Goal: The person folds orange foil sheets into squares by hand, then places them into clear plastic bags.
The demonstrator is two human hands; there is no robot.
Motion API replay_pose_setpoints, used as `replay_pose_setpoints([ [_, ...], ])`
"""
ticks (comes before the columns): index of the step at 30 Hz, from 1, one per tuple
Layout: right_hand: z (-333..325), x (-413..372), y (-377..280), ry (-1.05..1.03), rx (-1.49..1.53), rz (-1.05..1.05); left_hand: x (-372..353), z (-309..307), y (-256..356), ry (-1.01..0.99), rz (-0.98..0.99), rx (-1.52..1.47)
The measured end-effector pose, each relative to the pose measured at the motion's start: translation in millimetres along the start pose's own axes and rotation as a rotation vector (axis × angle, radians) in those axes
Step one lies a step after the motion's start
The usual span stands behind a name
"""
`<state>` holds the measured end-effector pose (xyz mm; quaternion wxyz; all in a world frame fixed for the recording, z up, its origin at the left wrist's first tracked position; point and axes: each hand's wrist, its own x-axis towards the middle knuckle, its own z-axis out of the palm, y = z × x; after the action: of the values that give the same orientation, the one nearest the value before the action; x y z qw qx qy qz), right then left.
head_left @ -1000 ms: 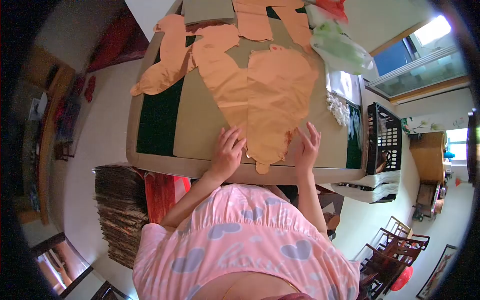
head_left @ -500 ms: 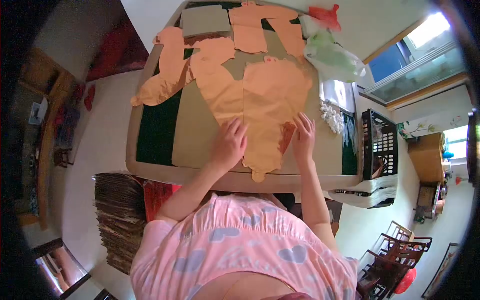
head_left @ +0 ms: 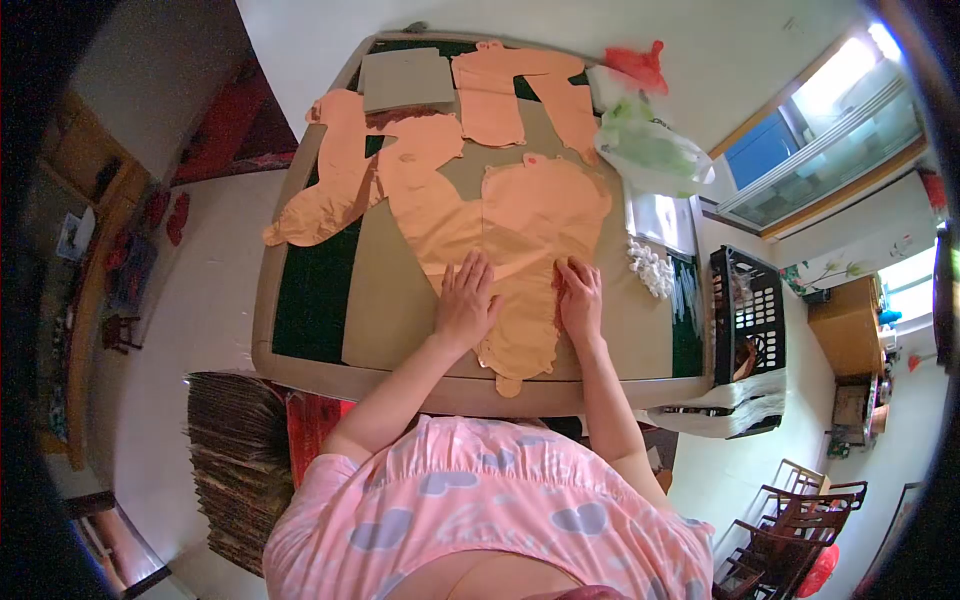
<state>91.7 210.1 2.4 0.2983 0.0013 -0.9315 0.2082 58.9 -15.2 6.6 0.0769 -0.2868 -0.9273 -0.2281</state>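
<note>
A large orange foil-like cutout lies on the board before me, with a narrow rounded tab at its near end. My left hand rests palm down on its left side, fingers stretched out. At the cutout's right edge, my right hand has its fingers bent and closed together on the rim. A strip of darker reddish underside shows beside those fingertips; the exact grip is partly hidden. Another orange cutout lies further left, wrinkled, and a third orange cutout lies at the back.
A grey-brown sheet stack sits at the table's back. On the right are a green-and-white plastic bag, a white bundle and thin pale strips. A black crate stands beside the table; stacked brown sheets are at the lower left.
My right hand has moved left onto the cutout's edge, and its fingers have bent. Less of the reddish underside shows. My left hand now lies flatter. The whole view has shifted with my head.
</note>
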Motion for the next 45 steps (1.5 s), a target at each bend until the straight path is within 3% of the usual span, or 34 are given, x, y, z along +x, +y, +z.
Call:
replay_pose_setpoints([
  [10, -7.6, 3.5, -10.8, -0.037, -0.045, -0.006, -0.7, -2.9, 0.1, 0.043, 0.029, 0.0],
  [13, -3.3, 2.6, -3.1, 0.044, 0.049, -0.026, -2.9, -5.5, -0.9, -0.006, 0.084, 0.006],
  [16, -3.7, 3.2, 3.5, 0.169, 0.015, 0.246, -4.3, -5.8, 0.9, 0.011, 0.077, -0.001],
  [19, -13.0, 10.2, 0.2, 0.127, -0.265, 0.4, -5.1, -2.2, -0.2, 0.044, 0.073, -0.019],
  [22, -12.1, 11.3, 11.4, 0.005, -0.281, 0.433, -4.9, -0.8, -0.8, 0.076, 0.086, -0.022],
  [25, -9.2, 10.2, 20.2, -0.02, -0.261, 0.415, -3.8, 0.6, -1.2, 0.081, 0.093, -0.032],
  [28, -7.4, 12.1, 13.9, 0.145, -0.242, 0.342, -3.1, 2.8, -1.0, 0.093, 0.066, -0.043],
  [34, -6.7, 4.7, -1.4, 0.029, -0.278, 0.058, -3.7, 0.3, -0.9, 0.119, 0.082, -0.027],
  [40, -9.8, 2.8, -4.2, -0.035, -0.348, -0.042, -3.5, -2.6, 0.3, 0.063, 0.079, -0.019],
  [45, -5.5, 7.1, 2.8, 0.05, -0.286, 0.288, -4.4, 2.3, -1.5, 0.08, 0.067, -0.032],
])
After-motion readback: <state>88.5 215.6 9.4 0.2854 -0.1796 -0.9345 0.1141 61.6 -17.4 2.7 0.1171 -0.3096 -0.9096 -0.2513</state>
